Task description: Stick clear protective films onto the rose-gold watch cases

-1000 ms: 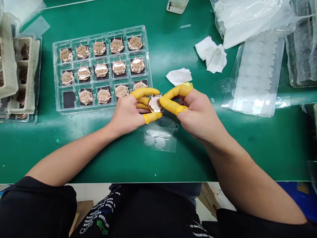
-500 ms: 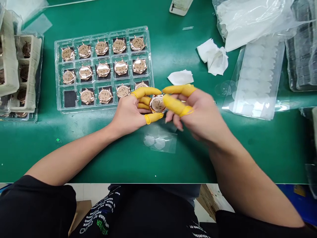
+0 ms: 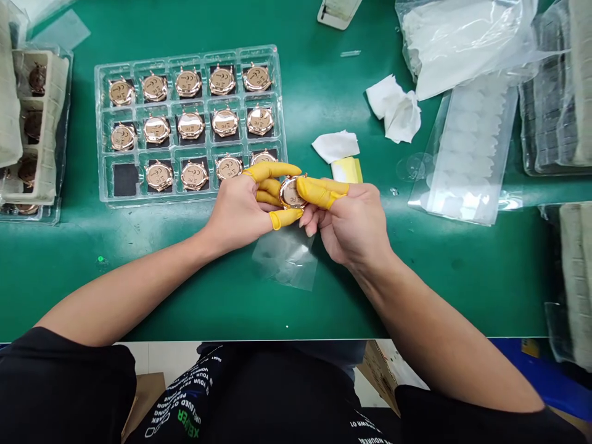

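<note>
A rose-gold watch case (image 3: pixel 291 192) is held back side up between both hands, above the table's middle. My left hand (image 3: pixel 238 206), in yellow finger cots, grips it by the rim between thumb and fingers. From the other side my right hand (image 3: pixel 356 216), closed, presses its yellow-covered thumb on the case's right edge; its fingertips curl underneath, partly hidden. Beneath the hands lies a clear film piece (image 3: pixel 289 265). The clear plastic tray (image 3: pixel 104 202) holds rows of similar watch cases on black pads; its front-left compartment shows only a pad.
Crumpled white cloths (image 3: pixel 400 117) and a yellow block (image 3: pixel 348 169) lie beyond my right hand. A clear sheet of round films (image 3: pixel 467 166) and a bag of white material (image 3: pixel 462 43) are at right. Stacked trays (image 3: pixel 44 185) stand at left.
My right hand has closed in on the watch case, its thumb now on the case's edge. The yellow block has come into sight behind it. The view has shifted slightly.
</note>
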Tool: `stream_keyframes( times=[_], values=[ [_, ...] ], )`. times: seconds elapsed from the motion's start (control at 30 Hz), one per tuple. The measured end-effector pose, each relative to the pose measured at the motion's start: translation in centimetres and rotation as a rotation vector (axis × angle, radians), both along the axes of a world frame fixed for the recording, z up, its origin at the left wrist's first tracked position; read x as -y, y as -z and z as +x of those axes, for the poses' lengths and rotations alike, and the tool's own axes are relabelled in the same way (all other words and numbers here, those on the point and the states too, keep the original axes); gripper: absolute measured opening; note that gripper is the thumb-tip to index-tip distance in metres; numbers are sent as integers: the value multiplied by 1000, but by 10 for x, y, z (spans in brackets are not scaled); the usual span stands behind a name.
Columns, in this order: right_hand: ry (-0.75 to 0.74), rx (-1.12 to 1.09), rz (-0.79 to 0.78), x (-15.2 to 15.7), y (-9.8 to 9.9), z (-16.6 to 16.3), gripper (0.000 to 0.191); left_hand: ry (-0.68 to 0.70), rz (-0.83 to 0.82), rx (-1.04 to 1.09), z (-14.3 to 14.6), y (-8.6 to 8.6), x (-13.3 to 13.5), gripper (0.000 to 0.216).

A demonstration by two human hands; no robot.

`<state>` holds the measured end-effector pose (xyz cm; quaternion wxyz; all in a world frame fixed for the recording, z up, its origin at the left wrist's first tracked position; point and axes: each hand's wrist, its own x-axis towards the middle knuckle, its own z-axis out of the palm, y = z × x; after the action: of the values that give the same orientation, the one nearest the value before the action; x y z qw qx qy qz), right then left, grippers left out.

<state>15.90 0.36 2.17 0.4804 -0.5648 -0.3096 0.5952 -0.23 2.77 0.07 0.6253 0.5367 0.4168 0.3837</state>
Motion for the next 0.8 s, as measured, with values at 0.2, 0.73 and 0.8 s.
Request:
stream_keyframes(
  times=[0.2, 0.73, 0.8],
  values=[
    [-74, -79, -22, -3, 1, 8, 46, 6, -15, 0, -1, 2, -2, 60],
    [-120, 1282, 234, -23, 13, 81, 44, -24, -36, 8, 0, 3, -1, 58],
    [-160, 1183, 172, -28, 18, 89, 44, -20, -38, 5, 0, 3, -1, 58]
  ],
)
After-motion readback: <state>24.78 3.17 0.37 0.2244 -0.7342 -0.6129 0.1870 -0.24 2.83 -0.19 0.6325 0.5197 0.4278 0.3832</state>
